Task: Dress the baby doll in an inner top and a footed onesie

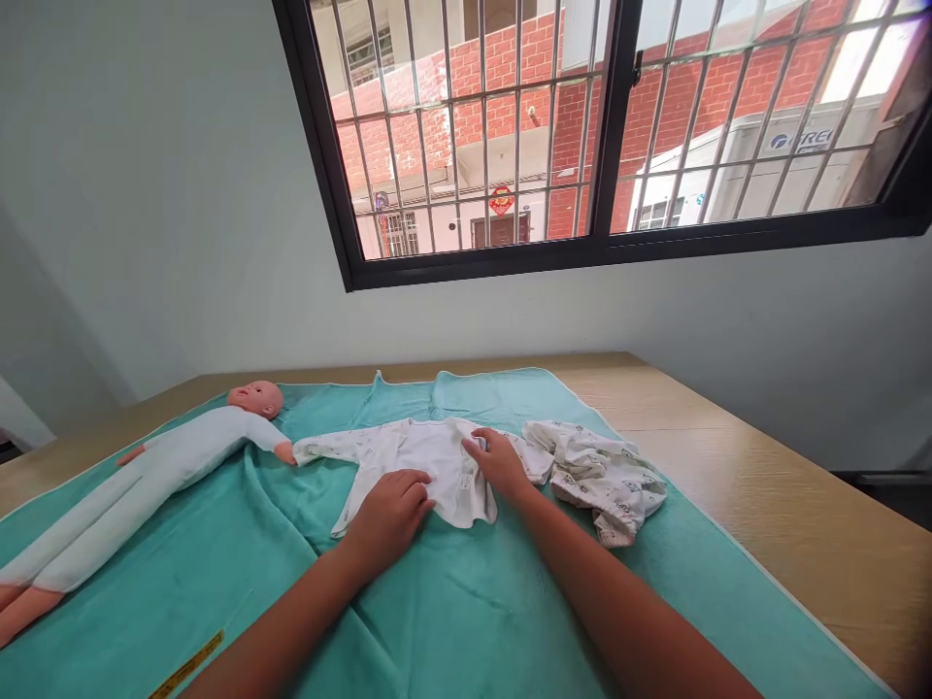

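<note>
A small white long-sleeved baby shirt lies spread out, its sleeves patterned with little prints and its front plain white. My left hand rests on the lower left front of the shirt, fingers slightly bent and apart. On the shirt's right side, by the base of that sleeve, lies my right hand with its fingers spread over the cloth. Just right of the shirt is a crumpled piece of printed baby clothing, touching the right sleeve. Under everything is a green blanket.
To the left, a baby doll in a white body lies on its back, one hand near the left sleeve's cuff. A yellow strip is at the blanket's front. The wooden table meets the wall below a barred window.
</note>
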Tool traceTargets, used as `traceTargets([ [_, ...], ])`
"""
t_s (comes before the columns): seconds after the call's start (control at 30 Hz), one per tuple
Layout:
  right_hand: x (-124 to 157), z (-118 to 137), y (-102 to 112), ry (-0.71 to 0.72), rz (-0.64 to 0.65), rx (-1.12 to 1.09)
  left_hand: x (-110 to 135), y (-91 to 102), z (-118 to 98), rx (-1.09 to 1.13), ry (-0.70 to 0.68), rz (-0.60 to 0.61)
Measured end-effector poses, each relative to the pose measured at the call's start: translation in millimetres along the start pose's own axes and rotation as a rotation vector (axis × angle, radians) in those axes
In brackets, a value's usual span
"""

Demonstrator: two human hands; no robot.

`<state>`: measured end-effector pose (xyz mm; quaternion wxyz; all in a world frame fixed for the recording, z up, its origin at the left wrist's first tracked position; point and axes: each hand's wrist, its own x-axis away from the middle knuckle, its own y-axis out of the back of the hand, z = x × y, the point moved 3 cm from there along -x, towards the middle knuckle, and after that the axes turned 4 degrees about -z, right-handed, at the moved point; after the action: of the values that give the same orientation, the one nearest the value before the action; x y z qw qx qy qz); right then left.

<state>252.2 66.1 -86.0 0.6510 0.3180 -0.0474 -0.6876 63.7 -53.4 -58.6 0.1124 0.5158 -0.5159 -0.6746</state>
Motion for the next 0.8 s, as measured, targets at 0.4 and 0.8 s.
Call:
traceTargets([
  [0.4, -10.4, -24.5, -1.0, -0.002, -0.038, -0.258, 13.8, 16.5, 5.0, 0.444, 0.579, 0.137],
  [0.8, -12.4, -18.9, 29.0, -0.170, -0.389, -0.539, 215.6, 168.9, 207.4, -0.406, 0.959, -0.159],
])
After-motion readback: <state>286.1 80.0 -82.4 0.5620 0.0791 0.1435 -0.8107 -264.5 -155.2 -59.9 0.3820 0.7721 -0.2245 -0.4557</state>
